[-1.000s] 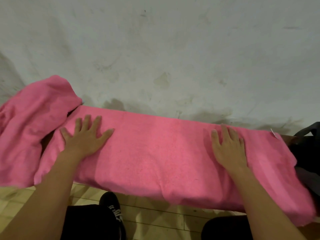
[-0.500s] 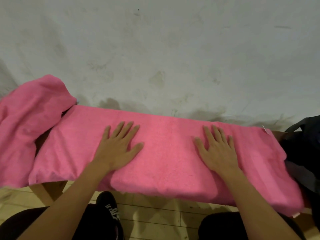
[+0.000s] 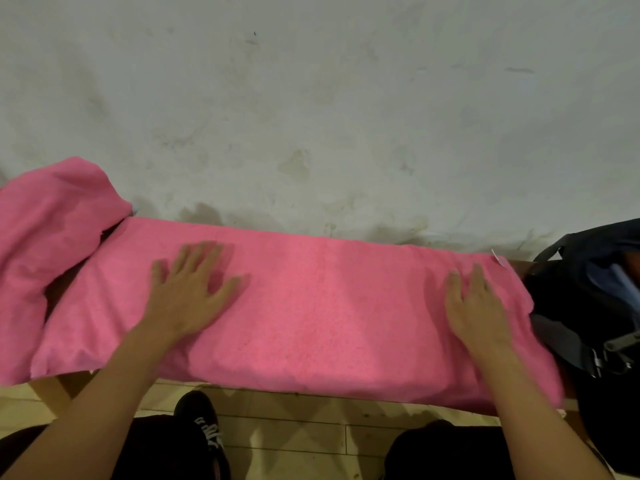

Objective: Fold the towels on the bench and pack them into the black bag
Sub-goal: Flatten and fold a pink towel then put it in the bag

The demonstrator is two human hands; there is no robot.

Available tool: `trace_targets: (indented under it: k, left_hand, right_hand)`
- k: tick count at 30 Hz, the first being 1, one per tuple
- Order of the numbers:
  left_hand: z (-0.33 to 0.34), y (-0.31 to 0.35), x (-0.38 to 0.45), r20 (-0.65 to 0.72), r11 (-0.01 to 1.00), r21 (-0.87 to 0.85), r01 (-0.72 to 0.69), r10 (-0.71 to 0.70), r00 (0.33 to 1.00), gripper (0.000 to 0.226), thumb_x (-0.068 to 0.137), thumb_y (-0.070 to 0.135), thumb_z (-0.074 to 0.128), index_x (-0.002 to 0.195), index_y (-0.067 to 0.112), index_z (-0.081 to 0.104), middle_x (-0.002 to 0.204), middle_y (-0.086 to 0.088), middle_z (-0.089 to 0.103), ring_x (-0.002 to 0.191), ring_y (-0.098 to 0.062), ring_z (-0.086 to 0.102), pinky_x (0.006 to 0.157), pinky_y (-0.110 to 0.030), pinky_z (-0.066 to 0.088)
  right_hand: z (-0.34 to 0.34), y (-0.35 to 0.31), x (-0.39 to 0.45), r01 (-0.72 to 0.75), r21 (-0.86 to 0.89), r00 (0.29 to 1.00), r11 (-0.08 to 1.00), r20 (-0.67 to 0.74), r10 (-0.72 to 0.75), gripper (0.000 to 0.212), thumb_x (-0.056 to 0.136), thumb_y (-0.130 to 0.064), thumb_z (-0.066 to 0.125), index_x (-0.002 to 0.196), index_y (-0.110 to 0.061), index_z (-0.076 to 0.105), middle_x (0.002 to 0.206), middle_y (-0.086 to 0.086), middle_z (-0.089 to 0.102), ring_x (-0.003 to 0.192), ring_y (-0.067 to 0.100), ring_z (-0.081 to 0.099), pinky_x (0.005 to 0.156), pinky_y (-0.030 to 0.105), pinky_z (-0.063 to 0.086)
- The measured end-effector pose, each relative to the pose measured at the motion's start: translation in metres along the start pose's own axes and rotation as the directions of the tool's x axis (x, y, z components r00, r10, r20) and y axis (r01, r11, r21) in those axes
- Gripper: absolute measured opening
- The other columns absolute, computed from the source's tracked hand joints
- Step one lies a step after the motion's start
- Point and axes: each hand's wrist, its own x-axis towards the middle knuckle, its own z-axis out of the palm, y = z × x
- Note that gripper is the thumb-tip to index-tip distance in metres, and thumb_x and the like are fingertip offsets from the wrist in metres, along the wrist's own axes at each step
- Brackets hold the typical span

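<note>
Seen from above, a person leans over a narrow bench (image 3: 48,389) set against a stained pale wall (image 3: 311,98); a long pink towel (image 3: 311,306), folded into a strip, covers the bench top, its near edge hanging over the front. The left hand (image 3: 187,299) lies palm down on the strip's left part, fingers spread and straight, gripping nothing; the forearm comes in from the lower left. The right hand (image 3: 476,306) lies flat near the strip's right end, fingers straight and close together (slightly blurred), also holding nothing; its forearm comes in from the lower right. A second pink towel (image 3: 45,254) sits crumpled at the left end; the black bag (image 3: 595,306) stands open at the right end, touching the strip. A black shoe (image 3: 204,431) shows on the wooden floor (image 3: 294,438) below.
</note>
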Motion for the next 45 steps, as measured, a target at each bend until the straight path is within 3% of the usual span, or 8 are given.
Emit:
trace_targets:
  k: [3,6,18,25,28,32,36,45]
  left_hand:
    - [-0.001,-0.017,0.001,0.061,0.991,0.044,0.126,-0.128,0.990,0.101,0.069,0.090,-0.010,0.155,0.038,-0.001,0.164,0.001,-0.005,0.151,-0.027,-0.003,0.118,-0.059,-0.002]
    - [0.001,-0.019,0.003,0.093,0.987,0.094,0.132,-0.141,0.986,0.100,0.067,0.089,-0.011,0.154,0.038,-0.007,0.163,0.002,-0.012,0.151,-0.025,-0.007,0.118,-0.057,-0.003]
    - [-0.001,-0.011,0.003,0.084,0.995,0.063,0.081,-0.086,0.993,0.100,0.071,0.087,-0.012,0.155,0.034,-0.002,0.163,0.004,-0.010,0.151,-0.020,-0.006,0.117,-0.062,-0.003]
    - [-0.004,0.086,-0.013,-0.043,0.996,-0.032,-0.081,0.080,0.996,0.067,0.099,0.059,0.023,0.154,0.021,0.020,0.161,-0.006,0.018,0.148,-0.025,0.018,0.118,-0.052,0.009]
    - [-0.016,0.129,-0.034,-0.119,0.997,-0.020,-0.079,0.076,0.990,0.053,0.098,0.051,0.025,0.123,0.014,0.054,0.122,-0.007,0.055,0.110,-0.021,0.049,0.099,-0.041,0.039]
    - [-0.029,0.163,-0.054,-0.016,1.000,-0.003,-0.010,0.010,1.000,0.047,0.096,0.065,0.031,0.089,0.022,0.051,0.093,0.001,0.063,0.079,-0.019,0.056,0.073,-0.034,0.041]
    - [-0.016,0.172,-0.057,0.055,0.994,-0.109,0.004,0.002,0.998,0.033,0.098,0.054,0.043,0.090,0.023,0.048,0.088,0.003,0.061,0.073,-0.017,0.054,0.063,-0.030,0.042]
    - [-0.016,0.169,-0.050,-0.024,0.900,-0.431,-0.067,0.063,0.998,0.030,0.099,0.024,0.050,0.073,0.023,0.035,0.068,0.008,0.044,0.054,-0.006,0.037,0.045,-0.022,0.024]
  right_hand:
    - [-0.003,0.009,0.012,0.016,-0.074,0.999,0.997,0.040,-0.013,0.073,0.099,-0.055,0.016,0.146,-0.004,0.038,0.156,0.018,0.034,0.145,0.033,0.029,0.120,0.052,0.017]
    - [-0.007,0.015,0.020,-0.016,-0.153,0.985,0.988,0.167,0.042,0.065,0.101,-0.053,0.009,0.159,-0.022,0.016,0.167,0.000,0.006,0.153,0.018,0.003,0.123,0.048,-0.003]
    - [-0.005,0.019,0.031,-0.034,-0.198,0.993,0.980,0.105,0.055,0.066,0.102,-0.049,0.022,0.157,-0.014,0.017,0.166,0.005,0.009,0.153,0.023,0.004,0.121,0.056,0.001]
    - [0.022,-0.050,-0.001,0.398,-0.057,0.917,0.915,-0.005,-0.399,0.051,0.102,-0.041,0.037,0.144,-0.014,0.045,0.153,0.010,0.041,0.145,0.026,0.032,0.119,0.053,0.013]
    - [0.041,-0.079,-0.011,0.622,0.034,0.783,0.783,0.005,-0.622,0.051,0.093,-0.024,0.034,0.137,-0.010,0.056,0.141,0.013,0.054,0.133,0.032,0.047,0.115,0.053,0.031]
    - [0.057,-0.111,-0.018,0.750,0.141,0.655,0.647,-0.022,-0.755,0.057,0.078,-0.006,0.041,0.130,-0.012,0.063,0.133,0.013,0.060,0.125,0.031,0.054,0.108,0.047,0.040]
    - [0.073,-0.130,-0.027,0.740,0.172,0.654,0.650,0.044,-0.756,0.064,0.076,0.007,0.046,0.131,-0.022,0.064,0.139,0.004,0.058,0.132,0.023,0.048,0.112,0.044,0.032]
    - [0.074,-0.132,-0.020,0.705,0.160,0.702,0.691,-0.013,-0.712,0.029,0.091,-0.022,0.042,0.099,-0.022,0.070,0.126,-0.003,0.065,0.121,0.021,0.056,0.098,0.032,0.029]
